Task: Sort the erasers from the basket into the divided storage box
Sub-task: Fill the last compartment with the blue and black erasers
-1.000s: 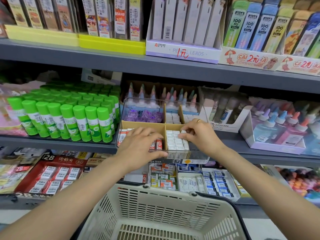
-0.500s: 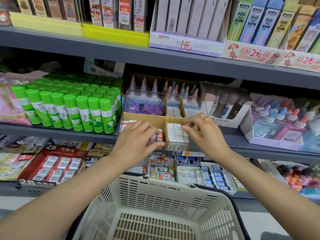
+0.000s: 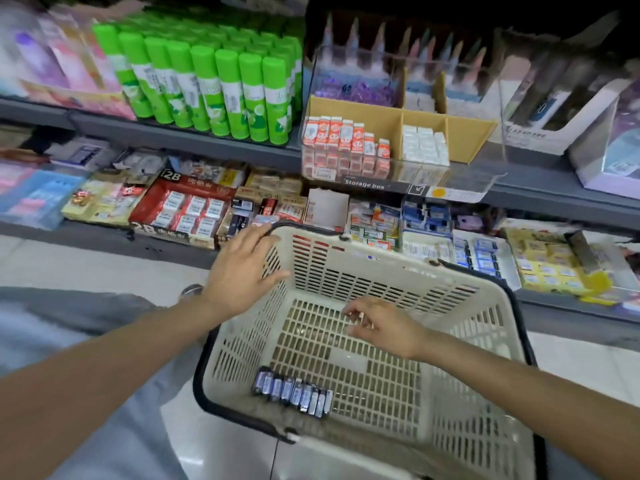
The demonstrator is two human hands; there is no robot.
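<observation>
Erasers (image 3: 292, 395), a row of dark-wrapped ones, sit at the near edge of the cream basket (image 3: 460, 403) floor. Going left to right: green glue sticks (image 3: 207, 81) crowd the shelf (image 3: 180, 136), then the clear storage box (image 3: 401, 140) right beside them with orange-and-white erasers (image 3: 346, 147) in its front left compartment and white ones (image 3: 425, 145) in the middle. Left hand (image 3: 242, 271) is spread flat on the basket's far left rim. Right hand (image 3: 377, 327) hangs inside over the floor, fingers loosely curled, pinching nothing I can make out.
</observation>
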